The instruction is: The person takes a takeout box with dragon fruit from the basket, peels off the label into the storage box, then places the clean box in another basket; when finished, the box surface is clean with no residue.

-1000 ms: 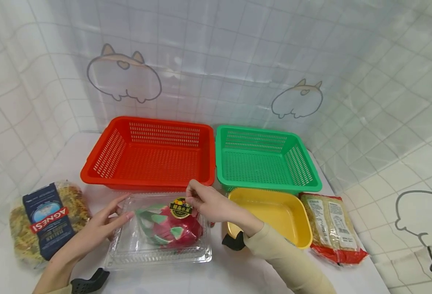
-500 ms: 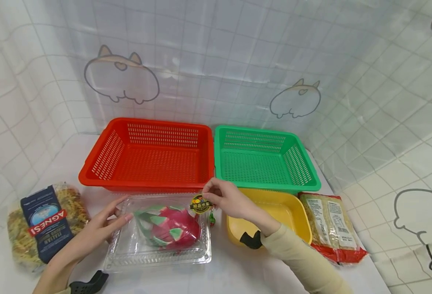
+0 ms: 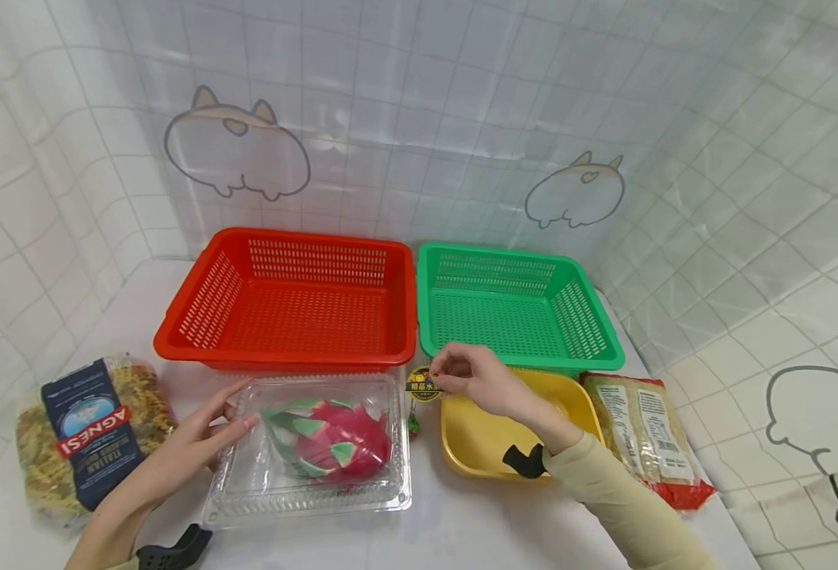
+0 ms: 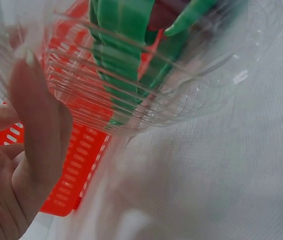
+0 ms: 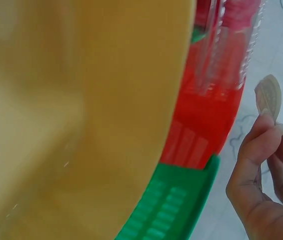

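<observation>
A clear plastic clamshell box (image 3: 248,467) with a pink and green dragon fruit (image 3: 344,439) inside lies in front of the red basket. My left hand (image 3: 198,435) holds the box at its left side, thumb on the lid and fingers at the back corner. In the left wrist view the thumb (image 4: 36,115) is against the ribbed plastic. Between thumb and fingertips my right hand (image 3: 486,384) pinches a round black and gold sticker (image 3: 422,385), to the right of the box. Its pale back (image 5: 268,95) shows in the right wrist view.
Behind stand a red basket (image 3: 305,360) and a green basket (image 3: 519,360). A yellow basin (image 3: 476,451) sits under my right forearm. A pasta bag (image 3: 91,435) lies left, a red-ended food bag (image 3: 650,435) right. A small green-and-red object (image 3: 412,423) lies beside the box.
My right hand has carried the sticker from over the box lid rightward, past the box's edge to the basin's near corner. The left hand and box have stayed put.
</observation>
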A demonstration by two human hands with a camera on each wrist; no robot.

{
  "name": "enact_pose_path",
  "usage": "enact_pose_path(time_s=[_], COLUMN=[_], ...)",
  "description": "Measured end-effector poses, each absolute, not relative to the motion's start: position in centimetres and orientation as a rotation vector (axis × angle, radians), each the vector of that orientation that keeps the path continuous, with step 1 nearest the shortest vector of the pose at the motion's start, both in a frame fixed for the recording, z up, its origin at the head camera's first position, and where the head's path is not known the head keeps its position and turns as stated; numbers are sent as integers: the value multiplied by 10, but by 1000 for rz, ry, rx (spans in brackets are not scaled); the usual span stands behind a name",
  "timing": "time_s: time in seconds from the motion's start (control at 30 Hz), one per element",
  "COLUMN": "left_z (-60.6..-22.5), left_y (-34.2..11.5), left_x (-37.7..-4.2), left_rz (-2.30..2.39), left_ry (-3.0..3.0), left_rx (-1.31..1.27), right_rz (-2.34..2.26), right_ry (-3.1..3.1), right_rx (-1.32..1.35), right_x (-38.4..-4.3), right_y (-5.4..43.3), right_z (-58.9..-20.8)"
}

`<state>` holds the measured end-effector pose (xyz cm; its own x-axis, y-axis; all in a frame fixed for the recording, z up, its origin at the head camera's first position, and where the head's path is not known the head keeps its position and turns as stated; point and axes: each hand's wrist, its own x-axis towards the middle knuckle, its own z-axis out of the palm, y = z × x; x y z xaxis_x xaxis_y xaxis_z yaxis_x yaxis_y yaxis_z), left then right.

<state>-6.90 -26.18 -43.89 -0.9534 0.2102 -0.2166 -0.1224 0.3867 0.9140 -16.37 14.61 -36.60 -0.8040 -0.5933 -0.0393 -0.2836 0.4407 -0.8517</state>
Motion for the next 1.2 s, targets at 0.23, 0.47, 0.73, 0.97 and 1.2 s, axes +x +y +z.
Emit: enact_pose_path(time_s=[0.23,0.47,0.73,0.97,1.2], left_z=[-438,-437,-436,-437,-436], left_y=[-261,-259,-261,-261,-260], left_x=[-69,-69,-68,-69,-69], left_rz=[1587,1585,1566,1572,1580], left_ry=[2335,2327,2344,2338,2332], left_rx=[54,51,32,28,24], right_rz=[-1181,-1119,-1035,-936,-776], right_ry=[2412,2420,2468,2511,2527], right_rx=[-723,-744,-736,-780,-905], right_x=[-166,-166,-166,-166,-172], right_y=[169,195,209,206,200], right_z=[-365,-369,-371,-378,-390])
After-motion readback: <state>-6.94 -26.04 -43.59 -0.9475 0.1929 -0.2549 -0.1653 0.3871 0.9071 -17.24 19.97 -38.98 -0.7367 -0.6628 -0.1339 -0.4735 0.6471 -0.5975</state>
